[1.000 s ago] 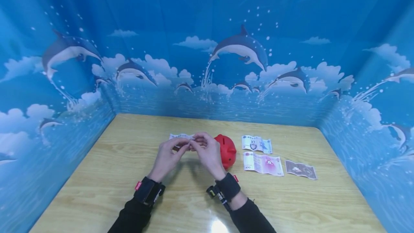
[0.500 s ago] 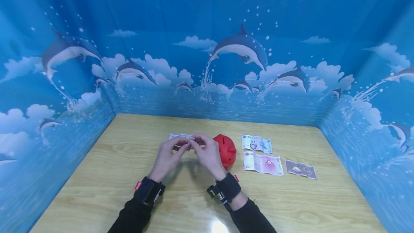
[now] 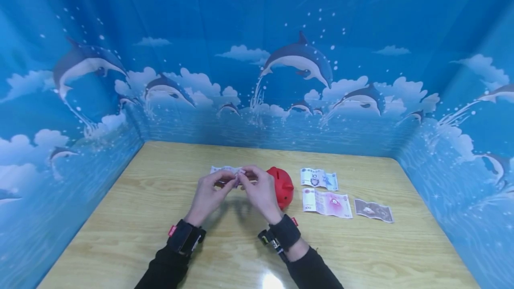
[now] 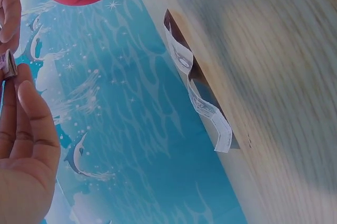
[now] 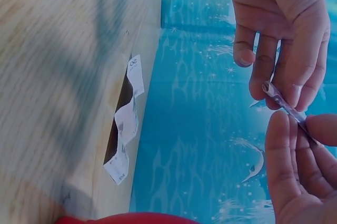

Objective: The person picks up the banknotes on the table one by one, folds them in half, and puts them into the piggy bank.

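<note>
Raised over the middle of the table, my left hand (image 3: 206, 197) and right hand (image 3: 260, 193) meet at the fingertips. Between them they pinch a small banknote rolled into a tight tube (image 5: 284, 106), one end of which shows in the left wrist view. A creased banknote (image 3: 220, 169) lies on the table behind my hands, partly hidden by them in the head view; the left wrist view shows its wavy folds. Right beside my right hand stands a red piggy bank (image 3: 283, 188) with a slot in its top.
On the right of the table lie a blue-grey 10 banknote (image 3: 319, 179), a pink 100 banknote (image 3: 327, 203) and a dark grey-brown banknote (image 3: 374, 210). A blue dolphin-print curtain (image 3: 225, 75) encloses the back and sides of the wooden table (image 3: 120, 231).
My fingertips shift slightly around the rolled banknote, and a bit more of it shows between them now. The piggy bank and the notes on the table stay put.
</note>
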{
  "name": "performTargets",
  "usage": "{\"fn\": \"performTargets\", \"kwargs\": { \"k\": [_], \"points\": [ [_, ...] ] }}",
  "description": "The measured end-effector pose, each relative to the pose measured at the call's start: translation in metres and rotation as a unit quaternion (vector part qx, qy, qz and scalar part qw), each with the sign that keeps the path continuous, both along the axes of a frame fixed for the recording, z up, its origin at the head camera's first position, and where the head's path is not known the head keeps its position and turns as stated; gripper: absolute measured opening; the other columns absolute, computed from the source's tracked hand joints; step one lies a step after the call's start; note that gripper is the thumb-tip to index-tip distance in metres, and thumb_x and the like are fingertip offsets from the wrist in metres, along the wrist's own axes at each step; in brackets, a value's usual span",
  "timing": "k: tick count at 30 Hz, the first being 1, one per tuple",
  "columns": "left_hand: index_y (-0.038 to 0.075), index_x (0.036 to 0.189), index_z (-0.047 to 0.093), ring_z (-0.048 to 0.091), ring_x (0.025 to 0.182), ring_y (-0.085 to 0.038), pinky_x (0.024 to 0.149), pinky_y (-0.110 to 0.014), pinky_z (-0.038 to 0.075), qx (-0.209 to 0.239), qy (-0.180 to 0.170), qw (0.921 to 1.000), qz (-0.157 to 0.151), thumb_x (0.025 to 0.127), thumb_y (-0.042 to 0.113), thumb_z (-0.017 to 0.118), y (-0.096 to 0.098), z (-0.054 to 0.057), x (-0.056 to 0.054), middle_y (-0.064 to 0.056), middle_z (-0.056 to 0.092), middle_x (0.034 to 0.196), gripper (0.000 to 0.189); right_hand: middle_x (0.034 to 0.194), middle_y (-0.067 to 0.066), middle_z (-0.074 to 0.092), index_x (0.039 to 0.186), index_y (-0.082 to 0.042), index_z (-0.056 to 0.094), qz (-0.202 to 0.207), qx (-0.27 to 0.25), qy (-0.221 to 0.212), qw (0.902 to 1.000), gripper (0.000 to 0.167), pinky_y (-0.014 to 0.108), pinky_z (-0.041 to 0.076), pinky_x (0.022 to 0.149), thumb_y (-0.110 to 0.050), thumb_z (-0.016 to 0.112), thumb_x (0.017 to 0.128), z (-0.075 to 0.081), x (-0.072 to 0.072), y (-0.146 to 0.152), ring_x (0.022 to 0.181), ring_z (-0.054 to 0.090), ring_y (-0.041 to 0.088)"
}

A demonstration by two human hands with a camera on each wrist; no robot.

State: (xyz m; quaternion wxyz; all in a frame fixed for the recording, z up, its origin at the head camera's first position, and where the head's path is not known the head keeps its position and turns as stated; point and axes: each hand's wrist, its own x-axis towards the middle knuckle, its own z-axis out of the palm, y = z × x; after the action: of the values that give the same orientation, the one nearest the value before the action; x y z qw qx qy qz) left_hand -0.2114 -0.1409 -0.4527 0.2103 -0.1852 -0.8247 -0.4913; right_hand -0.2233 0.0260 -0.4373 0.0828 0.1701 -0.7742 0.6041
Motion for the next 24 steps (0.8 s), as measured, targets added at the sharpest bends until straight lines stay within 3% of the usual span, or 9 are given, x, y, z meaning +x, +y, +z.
{"fn": "performTargets", "kwargs": {
  "k": [7, 16, 24],
  "points": [
    [0.015, 0.102, 0.075, 0.068, 0.078, -0.008, 0.068, -0.023, 0.057, -0.015, -0.006, 0.9998, 0.008, 0.086, 0.01, 0.074, 0.001, -0.002, 0.0, 0.001, 0.075, 0.093, 0.017, 0.092, 0.005, 0.074, 0.106, -0.01, 0.073, -0.032, 0.024, 0.018, 0.999, 0.017, 0.023, 0.058, 0.064, -0.02, 0.065, 0.095, 0.003, 0.0, 0.002, 0.082, 0.069, 0.012],
    [0.014, 0.108, 0.075, 0.07, 0.081, -0.011, 0.068, -0.025, 0.058, -0.009, -0.025, 0.9995, -0.016, 0.082, 0.012, 0.078, 0.006, 0.0, 0.004, -0.002, 0.075, 0.1, 0.026, 0.088, 0.005, 0.074, 0.105, -0.007, 0.072, -0.074, 0.017, 0.025, 0.9968, 0.019, 0.023, 0.058, 0.064, -0.02, 0.068, 0.092, 0.008, -0.002, 0.006, 0.075, 0.07, 0.012],
    [0.009, 0.108, 0.074, 0.071, 0.077, -0.015, 0.065, -0.028, 0.059, -0.007, 0.014, 0.9998, -0.015, 0.081, 0.006, 0.078, 0.011, 0.001, 0.003, -0.009, 0.075, 0.099, 0.028, 0.089, 0.007, 0.075, 0.104, -0.009, 0.073, -0.056, -0.006, 0.004, 0.9984, 0.019, 0.024, 0.058, 0.064, -0.022, 0.069, 0.091, 0.014, -0.004, 0.01, 0.075, 0.071, 0.014]
  ]
}}
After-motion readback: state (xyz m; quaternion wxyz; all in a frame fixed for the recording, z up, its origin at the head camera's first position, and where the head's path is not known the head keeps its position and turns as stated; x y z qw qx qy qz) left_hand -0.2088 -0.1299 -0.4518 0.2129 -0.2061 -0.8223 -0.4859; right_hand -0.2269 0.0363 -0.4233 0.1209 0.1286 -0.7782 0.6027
